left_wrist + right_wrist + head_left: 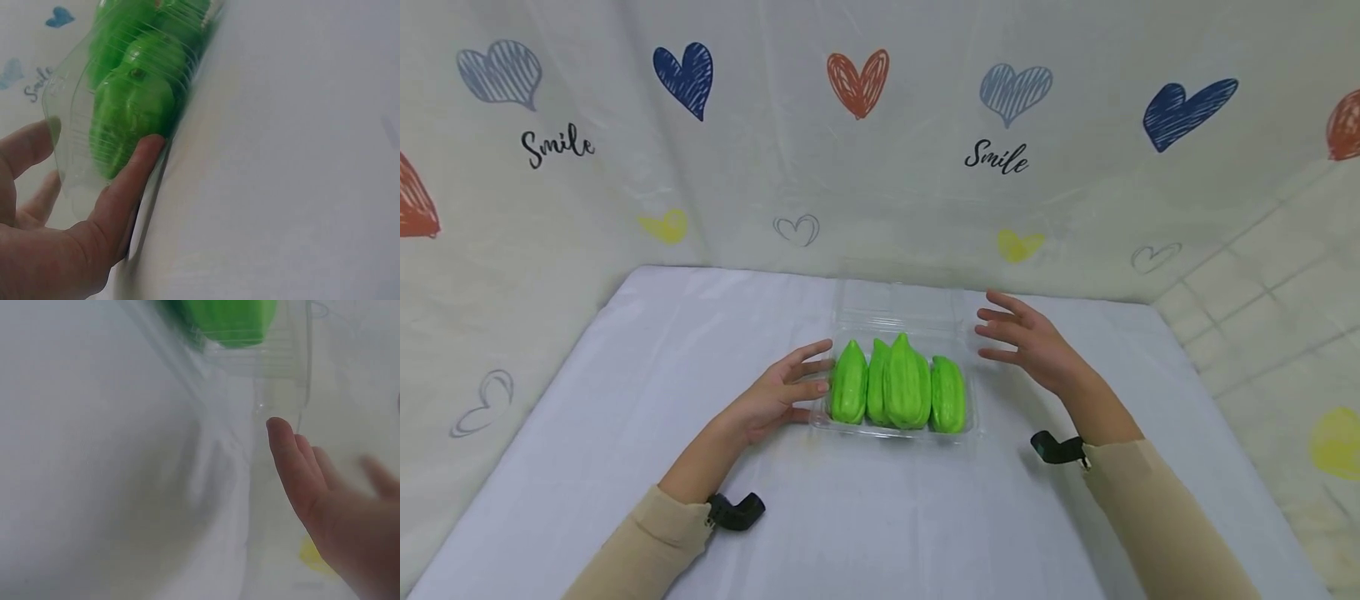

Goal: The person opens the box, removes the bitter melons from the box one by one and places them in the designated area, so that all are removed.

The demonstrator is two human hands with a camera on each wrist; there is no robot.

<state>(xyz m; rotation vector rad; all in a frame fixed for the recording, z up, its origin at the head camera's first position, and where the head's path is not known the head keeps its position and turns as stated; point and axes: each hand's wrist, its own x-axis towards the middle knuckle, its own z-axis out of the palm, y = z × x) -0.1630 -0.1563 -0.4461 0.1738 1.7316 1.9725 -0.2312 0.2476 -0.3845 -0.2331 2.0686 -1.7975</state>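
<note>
A clear plastic clamshell box (880, 432) stands on the white-covered table with its lid (898, 308) raised at the back. Several bright green, ridged, pointed pieces, like toy fruits or vegetables (907, 387), lie side by side in it. My left hand (778, 389) is at the box's left end, fingers extended. In the left wrist view, its thumb touches the clear wall (75, 112) low down, and other fingertips meet the edge. To the right of the box, my right hand (1026, 337) hovers with spread fingers, apart from it and holding nothing.
The white tablecloth (880, 517) surrounds the box. Behind the table hangs a pale curtain (910, 192) printed with hearts and "Smile". A dark wrist device (737, 511) is on the left wrist, another dark device (1057, 447) on the right.
</note>
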